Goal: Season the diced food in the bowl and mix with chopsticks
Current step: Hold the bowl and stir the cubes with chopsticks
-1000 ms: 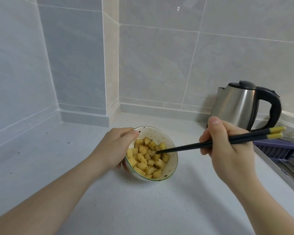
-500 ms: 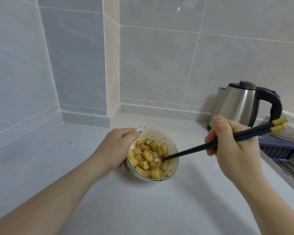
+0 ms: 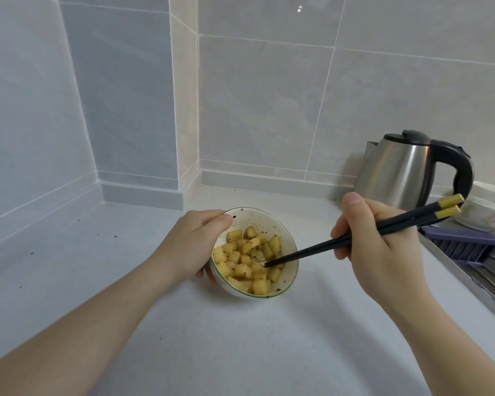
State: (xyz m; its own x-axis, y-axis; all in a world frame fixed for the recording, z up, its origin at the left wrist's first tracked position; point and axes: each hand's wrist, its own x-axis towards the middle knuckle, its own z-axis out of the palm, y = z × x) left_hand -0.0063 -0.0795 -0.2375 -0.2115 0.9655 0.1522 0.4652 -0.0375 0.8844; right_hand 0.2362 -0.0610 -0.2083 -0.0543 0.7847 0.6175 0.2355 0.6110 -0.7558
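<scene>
A small white bowl (image 3: 290, 247) with a thin green rim stands on the white counter. It holds yellow diced food (image 3: 247, 260) flecked with dark seasoning. My left hand (image 3: 189, 247) grips the bowl's left side, thumb over the rim. My right hand (image 3: 380, 244) holds a pair of black chopsticks (image 3: 326, 247) with yellow ends. Their tips dip into the diced food at the right of the bowl's middle.
A steel electric kettle (image 3: 403, 170) with a black handle stands at the back right. Beside it sits a white dish (image 3: 492, 212). A sink rack with a purple item (image 3: 463, 238) runs along the right edge. Tiled walls close the corner behind the bowl. Dark specks dot the counter.
The chopstick tips have swept from the upper middle of the bowl down to the lower right and back toward the middle, shifting the cubes. My left hand stays on the bowl.
</scene>
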